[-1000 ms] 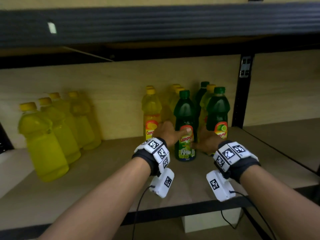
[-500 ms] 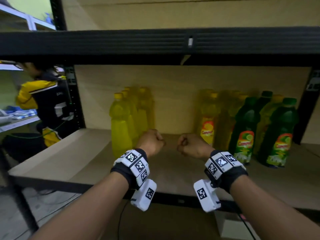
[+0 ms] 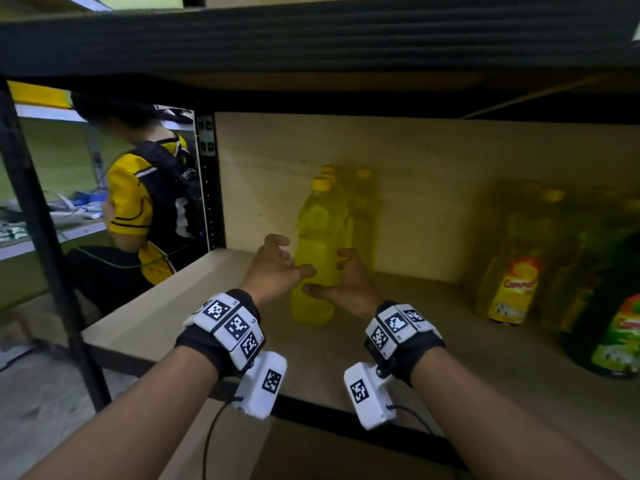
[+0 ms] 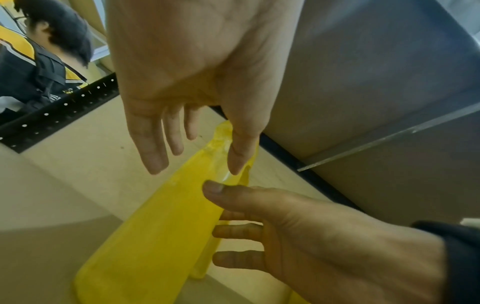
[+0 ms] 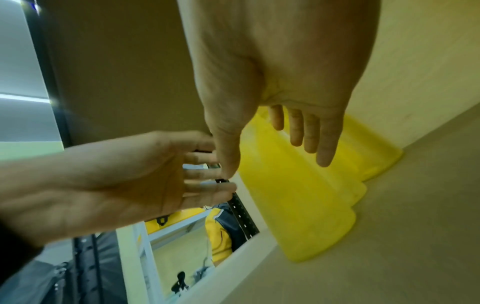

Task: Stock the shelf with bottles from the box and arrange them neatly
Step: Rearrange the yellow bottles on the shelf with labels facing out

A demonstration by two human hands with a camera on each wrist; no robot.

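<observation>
Up front, both hands reach into the shelf (image 3: 398, 344) toward the front yellow bottle (image 3: 317, 258), which stands upright on the wooden board at the head of a row of like bottles (image 3: 362, 209) running back to the rear panel. The left hand (image 3: 275, 270) is on the bottle's left side with fingers spread and loosely bent, holding nothing; its thumb points at the bottle's middle, and whether it touches is hard to tell. The right hand (image 3: 348, 284) is on the bottle's right side, also spread wide and empty, thumb low across the bottle's front. In the left wrist view the fingers (image 4: 153, 148) hang straight with gaps between them above the yellow bottle's body (image 4: 145, 242).

Other things crowd the board. To the right, well apart from the yellow row, stand labelled bottles: a yellow one with a red and yellow label (image 3: 512, 282) and a dark green one (image 3: 613, 327) at the picture's edge, with more blurred ones behind. The black beam of the upper shelf (image 3: 311, 32) hangs low over the opening. A black perforated post (image 3: 209, 181) marks the shelf's left end. Beyond it another person in a yellow and black shirt (image 3: 145, 206) is beside a neighbouring rack.
</observation>
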